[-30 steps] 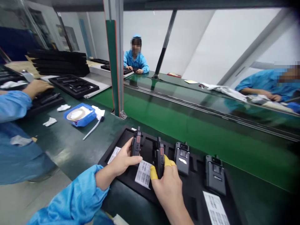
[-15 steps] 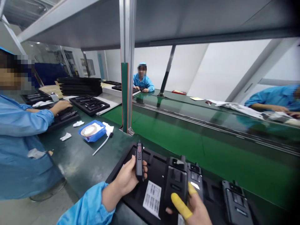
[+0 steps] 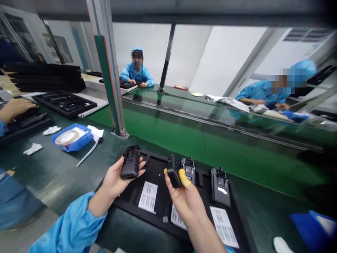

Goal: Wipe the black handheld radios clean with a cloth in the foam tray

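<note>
L hand (image 3: 113,181) grasps black handheld dev. A (image 3: 130,164), betw. thumb & fingers; R hand (image 3: 187,199), w/ yellow finger cots, grips dev. B (image 3: 172,173), tilted. Both over blk. tray (image 3: 162,186); dev. C (image 3: 188,166) & dev. D (image 3: 220,191) lie in it, rt. of B.

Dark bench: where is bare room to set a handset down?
Bare bench shows left, between the white cable and black tray, and right, between the tray and the blue item. Crowded: the tray, with labels, two handsets lying in it, and the left hand and right hand over it, each holding another; around the blue bin, with white scraps beside it.
</note>
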{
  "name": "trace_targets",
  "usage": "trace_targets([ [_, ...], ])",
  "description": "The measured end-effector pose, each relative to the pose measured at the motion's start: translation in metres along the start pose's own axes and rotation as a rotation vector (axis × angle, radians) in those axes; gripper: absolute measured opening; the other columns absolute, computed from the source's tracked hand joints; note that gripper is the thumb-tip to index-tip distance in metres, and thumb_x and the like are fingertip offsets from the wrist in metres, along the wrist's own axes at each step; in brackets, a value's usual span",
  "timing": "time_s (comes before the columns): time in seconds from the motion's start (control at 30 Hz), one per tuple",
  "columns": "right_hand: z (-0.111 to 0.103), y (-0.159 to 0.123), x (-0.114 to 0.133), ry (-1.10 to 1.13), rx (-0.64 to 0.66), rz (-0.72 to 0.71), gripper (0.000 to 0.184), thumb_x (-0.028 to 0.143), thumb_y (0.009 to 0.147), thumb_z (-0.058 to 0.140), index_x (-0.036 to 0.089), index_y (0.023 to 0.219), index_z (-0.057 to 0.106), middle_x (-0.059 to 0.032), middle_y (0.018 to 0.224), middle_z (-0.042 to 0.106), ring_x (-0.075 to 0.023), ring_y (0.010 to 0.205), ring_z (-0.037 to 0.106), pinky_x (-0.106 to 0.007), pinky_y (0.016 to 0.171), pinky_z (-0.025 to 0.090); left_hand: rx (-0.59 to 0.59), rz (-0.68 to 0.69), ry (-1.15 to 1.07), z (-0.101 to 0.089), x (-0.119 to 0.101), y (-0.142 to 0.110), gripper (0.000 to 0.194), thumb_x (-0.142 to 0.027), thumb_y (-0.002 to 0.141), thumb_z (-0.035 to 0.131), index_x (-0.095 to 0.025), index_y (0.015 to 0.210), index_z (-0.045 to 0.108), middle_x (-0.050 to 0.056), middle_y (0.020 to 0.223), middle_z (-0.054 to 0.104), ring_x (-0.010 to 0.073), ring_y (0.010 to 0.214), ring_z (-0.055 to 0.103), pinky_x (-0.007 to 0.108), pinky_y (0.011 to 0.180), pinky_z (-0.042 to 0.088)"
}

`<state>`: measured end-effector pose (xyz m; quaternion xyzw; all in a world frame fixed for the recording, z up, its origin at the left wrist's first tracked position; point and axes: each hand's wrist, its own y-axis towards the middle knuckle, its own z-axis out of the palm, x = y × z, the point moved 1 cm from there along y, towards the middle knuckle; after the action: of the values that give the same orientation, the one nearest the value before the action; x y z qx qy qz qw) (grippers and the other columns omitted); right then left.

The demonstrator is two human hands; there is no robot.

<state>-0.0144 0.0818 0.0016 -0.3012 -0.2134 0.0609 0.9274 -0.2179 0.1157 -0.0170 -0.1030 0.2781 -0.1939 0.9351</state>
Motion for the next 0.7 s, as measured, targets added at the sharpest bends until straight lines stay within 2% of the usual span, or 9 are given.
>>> trace_targets([
  [0.07,0.001,-0.002,0.001,-0.004,0.004,0.013,0.009,0.015,0.084,0.057,0.014,0.079,0.064,-0.0053,0.080,0.072,-0.0139,0.075,0.069,-0.026,0.067,0.059,0.114,-0.018,0.006,0.003,0.001,-0.002,0.048,-0.029,0.096,0.038,-0.010,0.140,0.034,0.021,0.124,0.058,0.0357,0.113,0.058,0.054,0.090,0.047],
  [0.13,-0.001,-0.002,0.001,-0.023,0.036,0.043,0.009,0.015,0.084,0.056,0.015,0.080,0.064,-0.0063,0.083,0.072,-0.0149,0.077,0.069,-0.029,0.070,0.059,0.183,-0.025,0.036,0.002,0.002,-0.004,0.052,-0.028,0.094,0.045,-0.017,0.143,0.030,0.018,0.134,0.052,0.0383,0.118,0.054,0.058,0.093,0.043],
  [0.2,-0.007,0.000,0.001,-0.051,0.068,0.077,0.005,0.015,0.080,0.059,0.015,0.079,0.064,-0.0070,0.084,0.071,-0.0160,0.079,0.068,-0.031,0.072,0.058,0.207,-0.004,0.083,0.000,0.004,-0.005,0.060,-0.029,0.090,0.055,-0.025,0.144,0.027,0.015,0.134,0.052,0.0359,0.114,0.057,0.054,0.092,0.045],
  [0.3,-0.017,0.004,-0.002,-0.114,0.141,0.101,0.006,0.016,0.073,0.065,0.014,0.079,0.064,-0.0076,0.084,0.071,-0.0174,0.078,0.068,-0.032,0.070,0.058,0.227,0.033,0.187,-0.005,0.009,-0.006,0.086,-0.046,0.078,0.071,-0.029,0.145,0.021,0.017,0.127,0.057,0.0286,0.099,0.064,0.041,0.080,0.051],
  [0.4,-0.025,0.007,-0.006,-0.181,0.212,0.128,0.013,0.020,0.067,0.069,0.016,0.078,0.063,-0.0074,0.086,0.071,-0.0184,0.074,0.067,-0.034,0.066,0.057,0.199,0.088,0.323,-0.010,0.016,-0.005,0.108,-0.059,0.063,0.077,-0.030,0.147,0.015,0.014,0.112,0.063,0.0217,0.082,0.065,0.030,0.066,0.051],
  [0.47,-0.027,0.008,-0.010,-0.207,0.192,0.147,0.016,0.022,0.065,0.069,0.017,0.078,0.062,-0.0067,0.084,0.071,-0.0191,0.074,0.066,-0.036,0.064,0.056,0.164,0.146,0.420,-0.011,0.020,-0.005,0.117,-0.059,0.056,0.080,-0.031,0.148,0.014,0.010,0.105,0.064,0.0183,0.076,0.062,0.026,0.062,0.048],
  [0.6,-0.024,0.009,-0.019,-0.272,0.103,0.135,0.022,0.036,0.069,0.067,0.019,0.081,0.061,-0.0038,0.075,0.069,-0.0171,0.066,0.064,-0.032,0.057,0.054,0.153,0.220,0.578,-0.011,0.023,-0.006,0.125,-0.053,0.047,0.087,-0.032,0.148,0.016,0.010,0.112,0.059,0.0150,0.076,0.059,0.025,0.066,0.046],
  [0.7,-0.023,0.012,-0.025,-0.330,0.074,0.148,0.032,0.048,0.070,0.068,0.020,0.080,0.060,-0.0004,0.064,0.065,-0.0134,0.055,0.059,-0.027,0.052,0.051,0.199,0.218,0.634,-0.013,0.025,-0.006,0.128,-0.050,0.046,0.088,-0.032,0.149,0.014,0.011,0.119,0.054,0.0182,0.085,0.060,0.027,0.074,0.046],
])
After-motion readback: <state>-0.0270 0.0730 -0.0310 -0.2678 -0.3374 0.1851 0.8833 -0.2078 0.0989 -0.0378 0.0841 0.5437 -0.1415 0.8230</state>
